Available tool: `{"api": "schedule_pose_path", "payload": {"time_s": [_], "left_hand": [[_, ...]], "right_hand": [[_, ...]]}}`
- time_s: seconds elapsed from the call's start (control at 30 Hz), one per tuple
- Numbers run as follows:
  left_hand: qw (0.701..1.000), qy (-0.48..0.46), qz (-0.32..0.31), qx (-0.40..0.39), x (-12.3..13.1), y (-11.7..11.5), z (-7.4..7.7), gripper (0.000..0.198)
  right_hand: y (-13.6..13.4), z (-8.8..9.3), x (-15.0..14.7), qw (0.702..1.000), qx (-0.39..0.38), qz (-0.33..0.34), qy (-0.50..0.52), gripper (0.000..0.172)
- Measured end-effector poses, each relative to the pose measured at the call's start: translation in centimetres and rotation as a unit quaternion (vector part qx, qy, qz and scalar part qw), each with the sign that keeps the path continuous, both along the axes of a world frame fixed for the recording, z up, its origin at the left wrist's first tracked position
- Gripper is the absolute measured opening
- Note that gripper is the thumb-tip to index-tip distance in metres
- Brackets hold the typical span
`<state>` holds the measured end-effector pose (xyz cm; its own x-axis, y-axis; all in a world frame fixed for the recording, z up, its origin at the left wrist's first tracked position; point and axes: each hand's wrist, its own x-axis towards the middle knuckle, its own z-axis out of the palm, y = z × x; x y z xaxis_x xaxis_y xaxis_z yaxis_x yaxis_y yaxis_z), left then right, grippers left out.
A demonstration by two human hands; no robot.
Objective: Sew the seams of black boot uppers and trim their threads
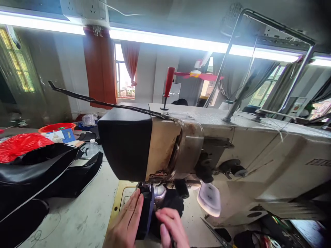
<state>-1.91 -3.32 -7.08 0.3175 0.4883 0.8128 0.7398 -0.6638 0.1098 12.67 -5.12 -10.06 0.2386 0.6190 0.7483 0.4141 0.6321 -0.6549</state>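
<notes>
An off-white industrial sewing machine (258, 151) with a black head cover fills the middle of the view. Under its needle area lies a piece of black fabric (144, 215) with a blue strip along its edge. My left hand (128, 222) rests flat on the fabric's left side, fingers stretched toward the presser foot (157, 193). My right hand (173, 227) sits on the right side of the fabric, fingers curled and pressed together on it. The needle itself is hidden behind the machine head.
A pile of black leather-like material (38, 179) lies on the table at the left, with a red plastic bag (20, 146) and an orange basin (57, 127) behind it. Scissors (214, 234) lie at the lower right. A red-handled screwdriver (168, 86) stands on the machine.
</notes>
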Motion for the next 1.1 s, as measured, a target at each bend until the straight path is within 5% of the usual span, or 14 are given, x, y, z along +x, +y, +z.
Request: {"api": "schedule_pose_path", "payload": {"time_s": [0.1,0.2,0.83,1.1], "left_hand": [[0.995,0.063,0.005,0.078,-0.9,0.6,1.1,0.062],[0.99,0.082,0.029,0.112,-0.8,0.6,1.2,0.052],[0.982,0.153,0.046,0.097,-1.0,1.6,2.4,0.059],[0.974,0.159,0.114,0.117,0.6,1.4,2.1,0.053]], "right_hand": [[2.0,3.9,2.9,0.985,0.074,0.037,-0.155,0.035],[3.2,5.9,4.4,0.961,0.108,0.092,-0.238,0.039],[3.6,6.7,4.6,0.943,0.083,0.031,-0.322,0.048],[3.8,8.2,5.3,0.925,-0.021,0.043,-0.376,0.038]]}}
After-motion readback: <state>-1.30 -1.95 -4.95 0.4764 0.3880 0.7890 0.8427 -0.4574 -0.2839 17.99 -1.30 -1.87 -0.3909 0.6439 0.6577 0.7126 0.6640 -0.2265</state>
